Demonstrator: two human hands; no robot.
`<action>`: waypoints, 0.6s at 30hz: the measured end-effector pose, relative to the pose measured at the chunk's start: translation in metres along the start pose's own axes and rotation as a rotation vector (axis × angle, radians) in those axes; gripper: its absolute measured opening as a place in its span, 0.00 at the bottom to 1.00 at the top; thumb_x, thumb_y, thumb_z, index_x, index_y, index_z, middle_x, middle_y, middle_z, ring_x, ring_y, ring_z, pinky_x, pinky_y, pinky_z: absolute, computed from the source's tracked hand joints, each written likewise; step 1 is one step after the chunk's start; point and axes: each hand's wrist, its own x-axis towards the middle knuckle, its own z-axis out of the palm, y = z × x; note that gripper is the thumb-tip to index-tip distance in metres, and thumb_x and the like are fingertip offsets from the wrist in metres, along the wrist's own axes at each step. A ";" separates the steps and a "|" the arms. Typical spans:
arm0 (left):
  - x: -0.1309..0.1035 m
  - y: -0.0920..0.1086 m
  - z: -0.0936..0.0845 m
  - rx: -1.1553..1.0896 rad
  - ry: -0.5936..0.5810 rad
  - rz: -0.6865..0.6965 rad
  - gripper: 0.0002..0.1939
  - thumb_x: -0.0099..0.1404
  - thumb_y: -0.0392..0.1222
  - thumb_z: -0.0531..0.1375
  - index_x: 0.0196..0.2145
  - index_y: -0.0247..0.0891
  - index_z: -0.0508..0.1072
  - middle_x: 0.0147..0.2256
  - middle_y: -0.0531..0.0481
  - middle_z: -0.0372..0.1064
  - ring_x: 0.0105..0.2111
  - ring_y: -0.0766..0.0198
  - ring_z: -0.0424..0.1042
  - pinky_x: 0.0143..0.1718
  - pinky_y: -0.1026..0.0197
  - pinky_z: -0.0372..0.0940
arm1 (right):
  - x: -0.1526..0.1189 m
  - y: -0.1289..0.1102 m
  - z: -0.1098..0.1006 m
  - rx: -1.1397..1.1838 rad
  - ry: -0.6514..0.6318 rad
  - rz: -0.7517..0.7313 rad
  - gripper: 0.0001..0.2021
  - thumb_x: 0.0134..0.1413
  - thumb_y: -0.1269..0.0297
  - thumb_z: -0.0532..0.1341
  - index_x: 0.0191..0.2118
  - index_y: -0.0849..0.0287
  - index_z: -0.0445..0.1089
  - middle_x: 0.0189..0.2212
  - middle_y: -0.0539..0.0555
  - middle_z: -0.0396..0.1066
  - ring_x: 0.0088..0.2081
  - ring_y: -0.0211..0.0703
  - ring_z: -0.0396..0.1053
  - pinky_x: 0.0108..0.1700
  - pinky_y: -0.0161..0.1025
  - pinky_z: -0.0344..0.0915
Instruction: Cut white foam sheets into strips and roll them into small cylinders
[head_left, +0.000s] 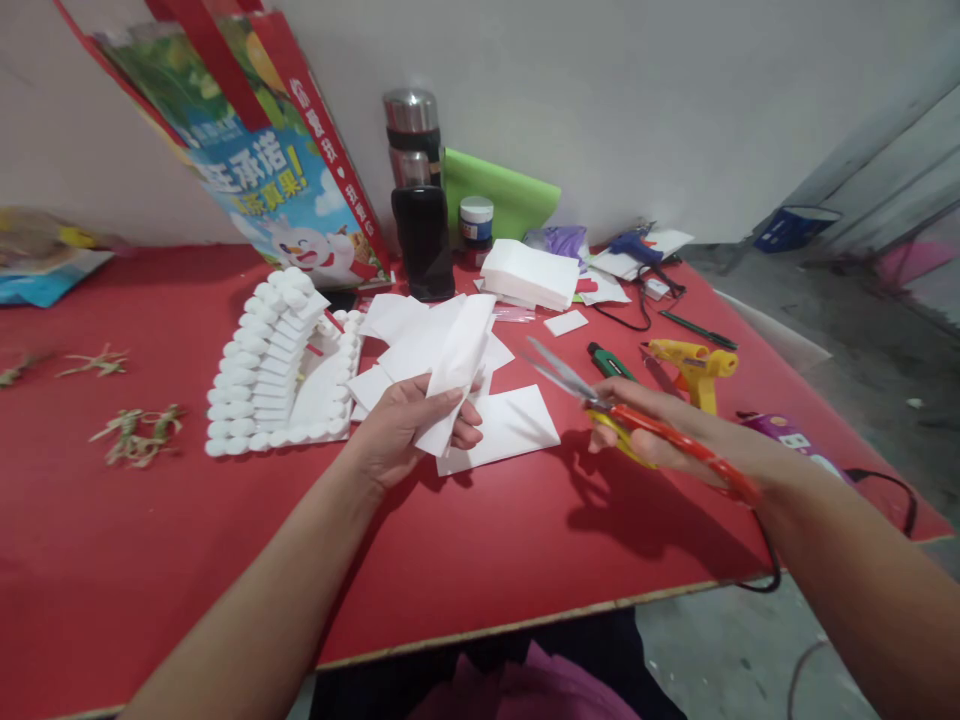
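Observation:
My left hand [401,425] pinches a folded piece of white paper [463,350] between thumb and fingers, above a scatter of white paper sheets [517,425] on the red table. My right hand [645,415] is closed around a pair of scissors [626,420] with red and yellow handles. The blades point left toward the paper and stand a little apart from it. Left of the sheets sits a white model [277,370] with stepped rows of rounded white pieces. Part of the left fingers is hidden behind the paper.
A yellow glue gun [694,368], a green cutter [609,362] and a black pen [699,329] lie at the right. Behind stand a colourful bag [292,190], a black bottle [422,240] and a stack of white paper [529,275]. Straw figures [142,435] lie left. The table's front edge is near.

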 end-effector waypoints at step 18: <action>-0.003 -0.004 0.008 -0.009 -0.110 -0.066 0.12 0.58 0.40 0.74 0.35 0.31 0.78 0.28 0.44 0.81 0.23 0.62 0.79 0.25 0.64 0.73 | 0.035 -0.031 0.025 0.197 -0.274 -0.011 0.29 0.54 0.40 0.70 0.53 0.55 0.65 0.34 0.48 0.61 0.33 0.39 0.58 0.34 0.37 0.56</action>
